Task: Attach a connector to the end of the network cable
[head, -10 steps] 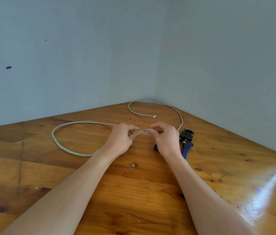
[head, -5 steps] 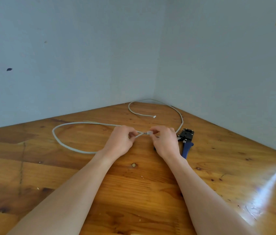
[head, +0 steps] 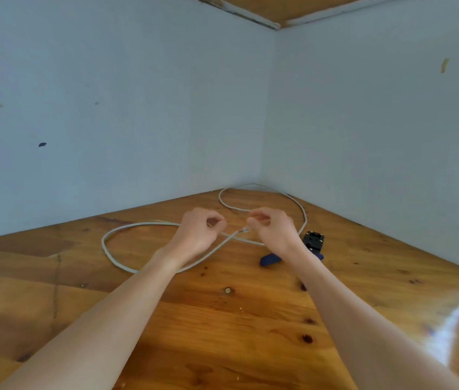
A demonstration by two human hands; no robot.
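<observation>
From the head camera, both bare forearms reach forward over a wooden table set in a corner of pale blue walls. The left hand is raised a little above the wood, its fingers curled with thumb and forefinger pinched together; the grey cable runs out from under it, but whether the fingers actually hold the cable cannot be told. The right hand is curled likewise and pinches the cable's end, where a small clear connector shows at its fingertips, between the two hands. From there the cable drops to the table, loops wide to the left, crosses under the hands and curls round toward the corner. A crimper with blue handles lies on the table just right of the right wrist, partly hidden by it.
</observation>
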